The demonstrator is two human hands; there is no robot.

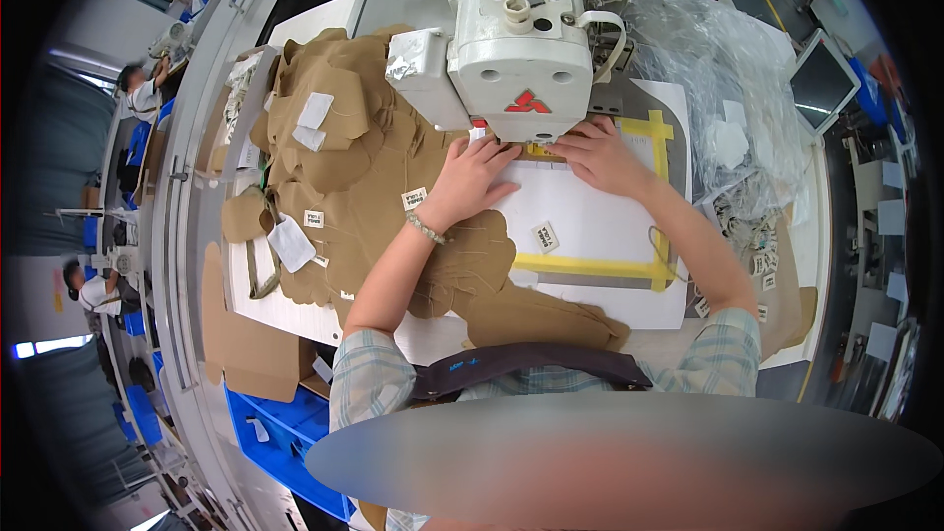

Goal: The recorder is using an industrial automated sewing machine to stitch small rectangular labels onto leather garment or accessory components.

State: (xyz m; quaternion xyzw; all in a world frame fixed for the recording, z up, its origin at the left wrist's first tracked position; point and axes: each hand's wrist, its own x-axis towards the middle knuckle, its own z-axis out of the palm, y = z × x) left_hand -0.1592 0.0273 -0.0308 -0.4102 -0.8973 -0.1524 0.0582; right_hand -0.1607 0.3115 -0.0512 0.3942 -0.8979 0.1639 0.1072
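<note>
Under the head of a white sewing machine (521,69), my left hand (477,177) rests with fingers spread on brown fabric near the needle area, which the head hides. My right hand (605,157) lies open just right of the head, fingers extended onto the work at a narrow brown strip (546,157). Below both hands is a white sheet (590,216) bordered with yellow tape (600,268), with a small printed label (546,236) on it. A large pile of brown fabric pieces (344,177) with labels lies around my left forearm.
Crumpled clear plastic (728,88) and loose labels lie at the right, near a screen (821,79). A blue bin (265,428) and brown board (246,344) sit at lower left. Two other people (138,88) (98,290) work at tables far left.
</note>
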